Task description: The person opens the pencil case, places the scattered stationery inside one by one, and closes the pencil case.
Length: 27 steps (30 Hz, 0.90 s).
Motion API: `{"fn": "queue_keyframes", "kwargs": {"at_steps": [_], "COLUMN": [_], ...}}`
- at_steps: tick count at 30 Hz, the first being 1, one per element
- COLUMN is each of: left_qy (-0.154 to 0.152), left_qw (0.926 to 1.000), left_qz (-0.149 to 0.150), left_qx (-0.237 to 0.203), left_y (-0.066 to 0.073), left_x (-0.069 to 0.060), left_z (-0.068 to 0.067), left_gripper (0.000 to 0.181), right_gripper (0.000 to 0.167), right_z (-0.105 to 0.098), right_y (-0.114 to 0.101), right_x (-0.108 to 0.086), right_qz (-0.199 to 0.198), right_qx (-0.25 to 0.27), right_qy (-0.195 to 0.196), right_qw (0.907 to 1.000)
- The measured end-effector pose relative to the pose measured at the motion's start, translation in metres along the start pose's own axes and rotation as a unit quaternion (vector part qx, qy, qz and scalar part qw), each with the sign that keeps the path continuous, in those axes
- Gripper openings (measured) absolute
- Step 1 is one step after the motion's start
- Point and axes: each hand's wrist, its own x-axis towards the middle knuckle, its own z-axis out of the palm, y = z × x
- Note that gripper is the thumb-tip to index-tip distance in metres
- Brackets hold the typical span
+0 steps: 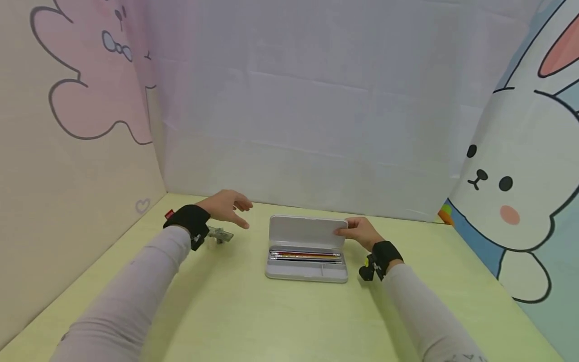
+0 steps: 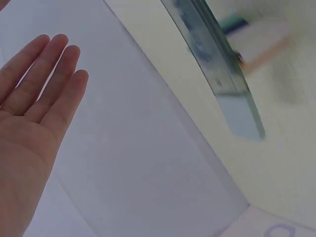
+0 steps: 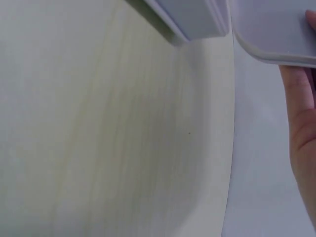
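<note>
A light-grey pencil case [image 1: 306, 272] lies on the table with its lid [image 1: 307, 231] raised. Several pencils [image 1: 305, 257] lie lengthwise inside it. At the lid's upper right corner, my right hand [image 1: 362, 232] pinches the edge; the lid [image 3: 276, 29] also shows in the right wrist view. My left hand [image 1: 224, 205] is held over the back left of the table, fingers extended, holding nothing. Beside that wrist is a small grey-green flat piece [image 1: 220, 234]. The left wrist view shows a translucent strip [image 2: 212, 64] and a blurred pale block [image 2: 264, 42] with an orange edge.
The pale yellow table [image 1: 235, 317] meets a white sheet [image 1: 316, 110] at the back. A cream wall [image 1: 77, 201] with a pink cartoon figure stands at the left. On the right is a panel with a white rabbit [image 1: 515, 186].
</note>
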Motion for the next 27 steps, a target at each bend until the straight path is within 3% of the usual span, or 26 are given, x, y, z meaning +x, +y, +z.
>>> {"fn": "queue_keyframes", "kwargs": {"at_steps": [5,12,18,27], "left_qy": [-0.001,0.013,0.012,0.013], "left_qw": [0.9992,0.9976,0.9961,0.9934], "left_qz": [-0.016,0.001,0.013,0.038], "left_qx": [0.037,0.068,0.087,0.108], "left_y": [-0.024,-0.049,-0.057,-0.061], "left_x": [-0.025,-0.045,-0.047,-0.038], "left_z": [-0.015,-0.013,0.001,0.018], "left_gripper": [0.056,0.042,0.037,0.023], "right_gripper": [0.023,0.013,0.023,0.033], "right_z": [-0.002,-0.004,-0.001,0.001], "right_y": [0.000,0.001,-0.001,-0.003], "right_x": [0.002,0.003,0.003,0.001], "right_qz": [0.006,0.008,0.005,0.003], "right_qx": [-0.005,-0.002,0.003,0.004], "right_qy": [0.003,0.005,0.005,0.003], "right_qw": [1.0000,1.0000,1.0000,1.0000]}}
